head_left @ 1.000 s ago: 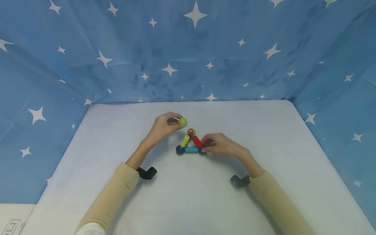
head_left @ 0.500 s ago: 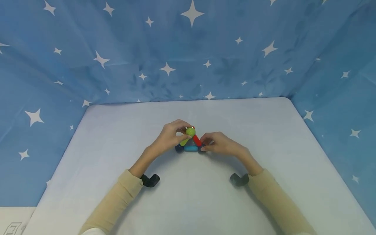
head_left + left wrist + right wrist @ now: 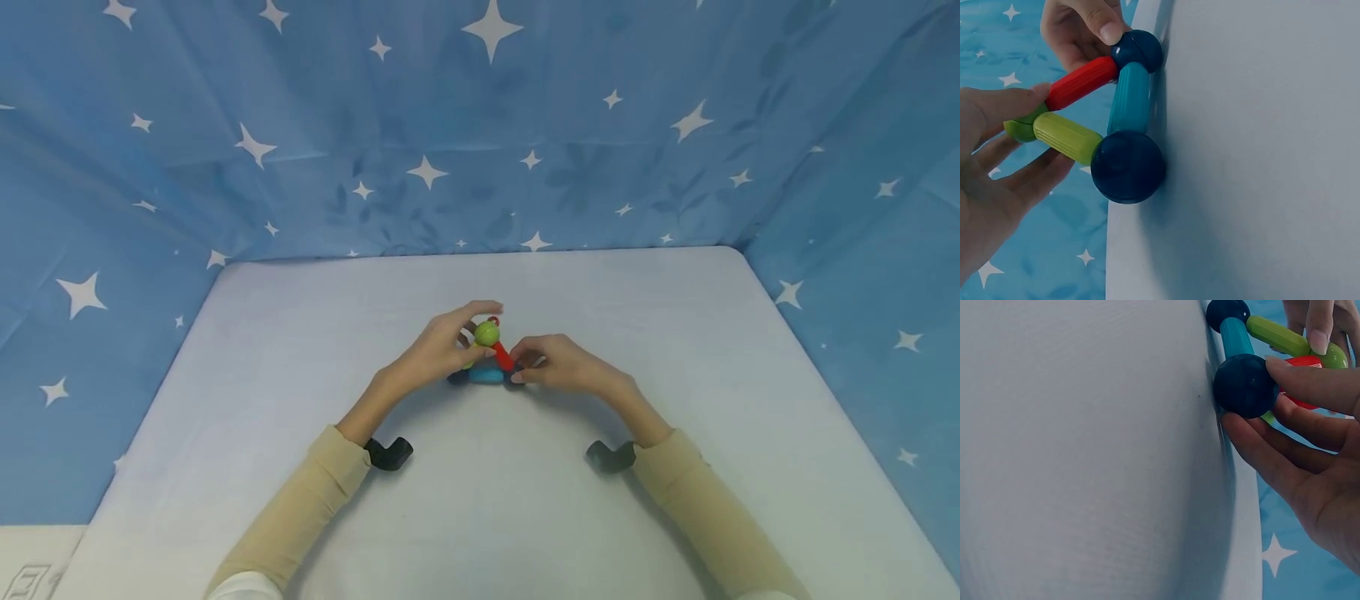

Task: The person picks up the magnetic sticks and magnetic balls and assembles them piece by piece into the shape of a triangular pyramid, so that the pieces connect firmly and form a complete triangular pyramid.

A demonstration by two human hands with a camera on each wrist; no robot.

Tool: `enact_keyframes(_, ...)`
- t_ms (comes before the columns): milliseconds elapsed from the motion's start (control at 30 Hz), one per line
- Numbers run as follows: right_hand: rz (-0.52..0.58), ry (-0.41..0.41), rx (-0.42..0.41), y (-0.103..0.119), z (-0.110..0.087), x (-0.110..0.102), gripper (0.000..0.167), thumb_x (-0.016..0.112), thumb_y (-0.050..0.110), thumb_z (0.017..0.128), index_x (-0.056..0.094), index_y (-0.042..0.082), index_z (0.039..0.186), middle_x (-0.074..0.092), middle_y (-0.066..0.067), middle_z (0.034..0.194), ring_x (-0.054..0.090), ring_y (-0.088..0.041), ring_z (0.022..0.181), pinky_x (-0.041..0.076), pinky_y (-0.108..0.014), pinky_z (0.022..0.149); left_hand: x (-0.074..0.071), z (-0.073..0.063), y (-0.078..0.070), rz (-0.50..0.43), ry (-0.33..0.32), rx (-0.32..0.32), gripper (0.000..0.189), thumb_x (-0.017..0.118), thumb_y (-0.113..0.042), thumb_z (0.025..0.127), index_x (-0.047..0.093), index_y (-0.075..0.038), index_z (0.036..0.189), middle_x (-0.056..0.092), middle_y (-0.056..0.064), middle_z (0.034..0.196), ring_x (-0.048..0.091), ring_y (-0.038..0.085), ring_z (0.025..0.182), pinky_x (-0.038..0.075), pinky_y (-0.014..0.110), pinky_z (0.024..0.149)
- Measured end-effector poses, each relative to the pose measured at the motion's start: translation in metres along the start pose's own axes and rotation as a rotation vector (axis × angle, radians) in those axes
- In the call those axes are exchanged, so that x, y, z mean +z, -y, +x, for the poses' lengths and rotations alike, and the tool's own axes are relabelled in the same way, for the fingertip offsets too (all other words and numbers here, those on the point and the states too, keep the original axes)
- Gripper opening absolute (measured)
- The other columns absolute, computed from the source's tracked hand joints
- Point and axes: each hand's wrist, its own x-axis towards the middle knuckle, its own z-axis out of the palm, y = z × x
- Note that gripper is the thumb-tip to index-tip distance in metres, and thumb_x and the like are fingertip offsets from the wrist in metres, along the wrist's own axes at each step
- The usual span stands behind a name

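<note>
A triangle of magnetic rods and balls is between my hands. A light blue rod (image 3: 486, 376) joins two dark blue balls (image 3: 1128, 167) at the near side. A red rod (image 3: 1082, 82) and a yellow-green rod (image 3: 1067, 136) run from them to the far corner. There my left hand (image 3: 438, 346) has its thumb against a green ball (image 3: 487, 334), other fingers behind it and the index finger raised past it. My right hand (image 3: 562, 364) pinches the right dark blue ball (image 3: 1245, 386) between thumb and fingers. A small red tip (image 3: 493, 320) shows behind the green ball.
The pieces are over a white table (image 3: 480, 500). Blue cloth with white stars (image 3: 427, 171) hangs along its back and sides. Black wrist-worn devices (image 3: 390, 455) project inward from both cuffs.
My left hand has carried the green ball right and toward me, to the triangle's far corner. Its index finger has since lifted. The right hand keeps its hold with little movement.
</note>
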Motion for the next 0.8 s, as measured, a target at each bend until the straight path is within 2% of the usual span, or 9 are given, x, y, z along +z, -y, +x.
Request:
enact_keyframes(100, -0.002, 0.0, 0.005, 0.0001, -0.0001, 0.0007, 0.029, 0.077, 0.019, 0.094, 0.069, 0.006, 0.119, 0.074, -0.003, 0.107, 0.068, -0.016, 0.098, 0.058, -0.031, 0.083, 0.0007, 0.0009, 0.0018, -0.002, 0.011, 0.013, 0.052, 0.077, -0.004, 0.091, 0.06, -0.007, 0.139, 0.064, 0.012, 0.138, 0.067, 0.025, 0.109, 0.06, 0.032, 0.085)
enact_keyframes(200, -0.016, -0.007, 0.001, 0.0008, -0.0002, 0.0004, 0.028, 0.077, 0.019, 0.094, 0.07, 0.008, 0.118, 0.074, -0.002, 0.107, 0.068, -0.016, 0.099, 0.058, -0.031, 0.084, 0.0006, 0.0002, 0.0024, 0.0, 0.005, 0.029, 0.045, 0.078, -0.001, 0.089, 0.064, -0.005, 0.132, 0.064, 0.011, 0.136, 0.066, 0.024, 0.108, 0.06, 0.032, 0.084)
enact_keyframes(433, -0.028, -0.003, -0.009, 0.0012, 0.001, 0.0007, 0.028, 0.076, 0.018, 0.094, 0.07, 0.006, 0.119, 0.074, -0.004, 0.109, 0.068, -0.019, 0.101, 0.059, -0.034, 0.087, 0.0, -0.0049, 0.0012, -0.017, -0.013, 0.041, 0.044, 0.079, 0.003, 0.087, 0.067, -0.005, 0.129, 0.065, 0.01, 0.123, 0.066, 0.023, 0.101, 0.06, 0.031, 0.085)
enact_keyframes(633, -0.03, -0.003, -0.005, 0.0011, 0.0006, 0.0013, 0.028, 0.076, 0.017, 0.094, 0.07, 0.006, 0.119, 0.074, -0.004, 0.109, 0.067, -0.018, 0.101, 0.058, -0.034, 0.088, 0.0029, -0.0057, 0.0021, -0.037, -0.014, 0.007, 0.046, 0.08, 0.001, 0.087, 0.067, -0.007, 0.13, 0.068, 0.009, 0.122, 0.068, 0.023, 0.102, 0.06, 0.031, 0.087)
enact_keyframes(800, -0.022, -0.003, -0.002, 0.0026, -0.0004, 0.0009, 0.028, 0.076, 0.017, 0.094, 0.07, 0.007, 0.119, 0.074, -0.003, 0.108, 0.068, -0.017, 0.101, 0.058, -0.034, 0.088, 0.0034, -0.0067, 0.0049, -0.106, -0.009, -0.031, 0.045, 0.079, -0.002, 0.088, 0.067, -0.011, 0.131, 0.067, 0.008, 0.129, 0.068, 0.023, 0.108, 0.06, 0.033, 0.089)
